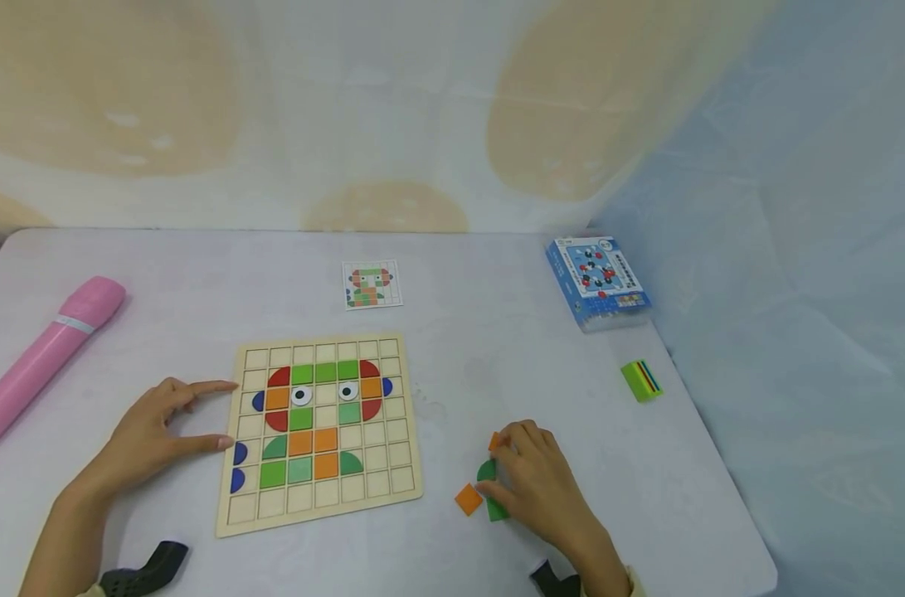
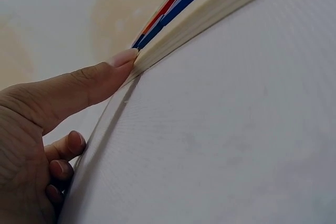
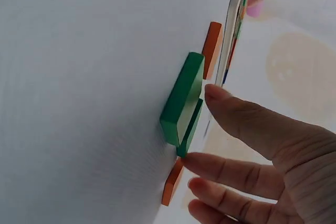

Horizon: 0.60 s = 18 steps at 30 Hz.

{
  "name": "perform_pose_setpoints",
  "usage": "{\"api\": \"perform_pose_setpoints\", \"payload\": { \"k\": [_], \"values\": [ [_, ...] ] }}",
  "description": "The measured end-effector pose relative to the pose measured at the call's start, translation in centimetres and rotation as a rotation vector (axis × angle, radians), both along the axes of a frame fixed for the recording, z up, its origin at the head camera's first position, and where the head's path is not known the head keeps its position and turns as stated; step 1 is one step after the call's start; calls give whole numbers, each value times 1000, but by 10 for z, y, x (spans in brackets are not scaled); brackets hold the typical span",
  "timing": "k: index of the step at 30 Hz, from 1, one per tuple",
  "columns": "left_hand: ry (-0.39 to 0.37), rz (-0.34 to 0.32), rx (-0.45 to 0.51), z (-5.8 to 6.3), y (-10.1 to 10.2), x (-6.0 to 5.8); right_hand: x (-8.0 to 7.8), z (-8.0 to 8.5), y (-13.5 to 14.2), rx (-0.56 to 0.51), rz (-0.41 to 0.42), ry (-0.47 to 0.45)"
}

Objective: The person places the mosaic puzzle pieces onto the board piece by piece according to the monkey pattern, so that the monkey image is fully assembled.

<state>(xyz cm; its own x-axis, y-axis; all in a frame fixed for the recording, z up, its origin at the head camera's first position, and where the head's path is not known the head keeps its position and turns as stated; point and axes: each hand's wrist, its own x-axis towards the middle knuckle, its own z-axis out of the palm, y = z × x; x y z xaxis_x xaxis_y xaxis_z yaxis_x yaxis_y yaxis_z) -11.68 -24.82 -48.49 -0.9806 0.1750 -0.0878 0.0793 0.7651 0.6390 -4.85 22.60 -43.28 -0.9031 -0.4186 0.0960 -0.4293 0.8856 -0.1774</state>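
Note:
My left hand (image 1: 142,431) rests thumb and index fingertips against the left edge of a wooden grid board (image 1: 413,414); the thumb (image 2: 79,88) meets that edge in the left wrist view. Red, orange, green and blue tiles and two eye tiles fill some of its cells. My right hand (image 1: 537,481) hovers over loose tiles right of the board, thumb and index finger apart. Nearest to it are a rounded green tile (image 1: 486,471), a green square-edged tile (image 1: 498,509) and two orange tiles, one orange tile (image 1: 469,499) nearer the board. An index fingertip is close to the green pieces (image 3: 181,95).
A picture card (image 1: 373,284) lies behind the board. At the back right stands a blue box (image 1: 600,282), with a small stack of coloured tiles (image 1: 641,381) in front of it. A pink cylindrical object (image 1: 49,356) lies along the left side.

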Motion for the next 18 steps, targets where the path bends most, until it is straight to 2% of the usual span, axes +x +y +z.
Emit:
{"api": "perform_pose_setpoints", "payload": {
  "k": [5,13,18],
  "values": [
    [-1,8,0,0,0,1,1,-3,-5,2,-51,11],
    [13,5,18,0,-1,2,2,-4,-12,76,-102,36],
    [21,0,10,0,0,1,4,-5,-14,56,-126,28]
  ]
}}
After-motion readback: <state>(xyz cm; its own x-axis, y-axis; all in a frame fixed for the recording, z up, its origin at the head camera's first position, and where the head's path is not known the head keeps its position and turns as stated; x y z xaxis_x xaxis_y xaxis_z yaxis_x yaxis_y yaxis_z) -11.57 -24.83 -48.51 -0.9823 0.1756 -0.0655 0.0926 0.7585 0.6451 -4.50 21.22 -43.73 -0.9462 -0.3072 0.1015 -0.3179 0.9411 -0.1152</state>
